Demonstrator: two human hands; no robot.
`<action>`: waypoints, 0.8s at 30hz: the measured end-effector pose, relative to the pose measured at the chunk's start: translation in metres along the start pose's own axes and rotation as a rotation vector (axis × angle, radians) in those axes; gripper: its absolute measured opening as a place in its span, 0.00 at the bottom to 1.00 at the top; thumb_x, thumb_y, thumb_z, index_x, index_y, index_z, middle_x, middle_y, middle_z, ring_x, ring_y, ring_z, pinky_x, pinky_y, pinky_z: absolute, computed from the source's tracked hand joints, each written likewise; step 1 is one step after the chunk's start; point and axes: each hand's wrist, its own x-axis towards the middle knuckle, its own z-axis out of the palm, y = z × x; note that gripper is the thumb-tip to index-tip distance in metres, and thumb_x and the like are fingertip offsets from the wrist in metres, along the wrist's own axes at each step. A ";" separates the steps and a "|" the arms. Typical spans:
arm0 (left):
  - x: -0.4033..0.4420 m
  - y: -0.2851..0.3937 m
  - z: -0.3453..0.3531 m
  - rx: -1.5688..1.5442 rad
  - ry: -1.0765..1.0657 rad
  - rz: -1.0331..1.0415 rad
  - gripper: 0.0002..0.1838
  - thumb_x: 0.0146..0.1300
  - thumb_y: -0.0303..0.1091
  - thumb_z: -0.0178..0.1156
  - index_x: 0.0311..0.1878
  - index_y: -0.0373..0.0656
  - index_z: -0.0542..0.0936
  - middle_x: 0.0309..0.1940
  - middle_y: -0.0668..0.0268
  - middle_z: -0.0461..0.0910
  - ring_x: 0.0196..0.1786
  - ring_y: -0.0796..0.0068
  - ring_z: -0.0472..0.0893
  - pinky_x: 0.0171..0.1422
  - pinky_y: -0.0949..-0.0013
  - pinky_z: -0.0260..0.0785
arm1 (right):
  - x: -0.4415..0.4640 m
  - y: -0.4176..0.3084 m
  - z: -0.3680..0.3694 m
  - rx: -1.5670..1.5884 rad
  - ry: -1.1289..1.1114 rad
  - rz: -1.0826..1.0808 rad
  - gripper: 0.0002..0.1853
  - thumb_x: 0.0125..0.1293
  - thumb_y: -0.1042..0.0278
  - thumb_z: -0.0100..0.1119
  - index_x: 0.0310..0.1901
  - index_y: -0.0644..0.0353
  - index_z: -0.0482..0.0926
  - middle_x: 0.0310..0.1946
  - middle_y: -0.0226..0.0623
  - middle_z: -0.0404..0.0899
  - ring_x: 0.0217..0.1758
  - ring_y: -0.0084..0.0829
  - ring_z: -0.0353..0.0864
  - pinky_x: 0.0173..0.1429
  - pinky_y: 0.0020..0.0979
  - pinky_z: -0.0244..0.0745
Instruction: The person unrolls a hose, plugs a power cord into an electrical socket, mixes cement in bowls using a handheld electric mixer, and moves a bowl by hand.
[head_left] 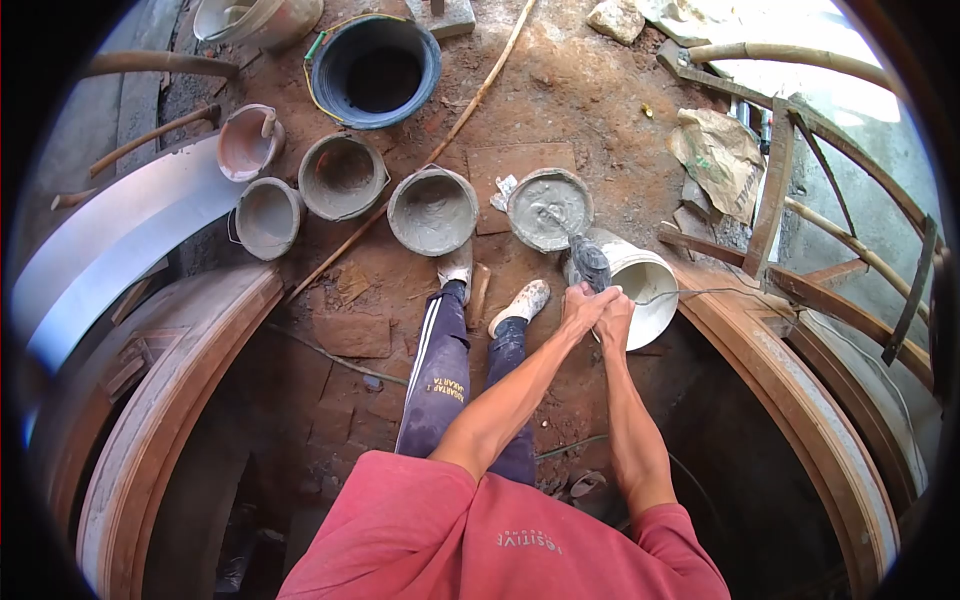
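Note:
My left hand [585, 307] and my right hand [613, 318] are close together, both closed around the rear of a dark grey power drill [591, 262]. The drill's front end points into a bucket of wet grey mortar [549, 207], whose surface is churned into ridges. Where the drill's tip enters the mortar is hard to make out. Just right of the drill, a white bucket [655, 300] lies tipped with its mouth open to the right. A thin cord [715, 291] runs off to the right from near my hands.
Left of the mortar stand another mortar-filled bucket [432, 212], several smaller pails [343, 176] and a large black tub [376, 70]. A long bamboo pole [470, 110] crosses the dirt floor. A wooden frame [775, 190] and a torn paper sack [715, 155] are at right.

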 end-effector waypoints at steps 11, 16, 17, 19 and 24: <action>0.008 -0.008 -0.005 -0.037 -0.009 0.001 0.29 0.36 0.54 0.71 0.22 0.33 0.76 0.24 0.59 0.79 0.27 0.71 0.77 0.33 0.67 0.70 | -0.001 -0.012 0.003 0.065 0.005 0.061 0.17 0.56 0.63 0.58 0.22 0.73 0.73 0.19 0.59 0.75 0.27 0.53 0.80 0.26 0.43 0.69; 0.011 -0.008 -0.007 -0.079 -0.020 -0.005 0.28 0.36 0.54 0.71 0.21 0.34 0.75 0.23 0.61 0.78 0.26 0.72 0.76 0.32 0.67 0.70 | 0.000 -0.021 0.000 0.048 -0.004 0.060 0.17 0.56 0.63 0.58 0.22 0.73 0.74 0.19 0.58 0.75 0.26 0.52 0.80 0.26 0.43 0.69; 0.011 -0.007 -0.008 -0.049 -0.014 -0.011 0.28 0.36 0.54 0.71 0.21 0.34 0.76 0.23 0.61 0.78 0.26 0.72 0.76 0.32 0.67 0.70 | 0.000 -0.021 0.001 0.042 -0.006 0.048 0.18 0.56 0.62 0.58 0.22 0.73 0.74 0.19 0.58 0.75 0.26 0.52 0.80 0.26 0.42 0.69; 0.011 -0.005 -0.011 -0.028 -0.019 -0.019 0.28 0.36 0.53 0.71 0.22 0.34 0.76 0.24 0.60 0.78 0.27 0.72 0.76 0.32 0.67 0.70 | -0.001 -0.020 0.005 0.080 0.007 0.079 0.18 0.57 0.62 0.57 0.22 0.73 0.74 0.19 0.58 0.75 0.26 0.52 0.81 0.26 0.42 0.69; 0.008 0.000 -0.018 -0.025 -0.047 -0.020 0.27 0.37 0.53 0.71 0.23 0.33 0.77 0.25 0.59 0.80 0.28 0.72 0.78 0.33 0.67 0.71 | -0.003 -0.022 0.008 0.111 0.026 0.100 0.19 0.57 0.62 0.57 0.23 0.74 0.74 0.19 0.60 0.75 0.26 0.51 0.81 0.26 0.42 0.70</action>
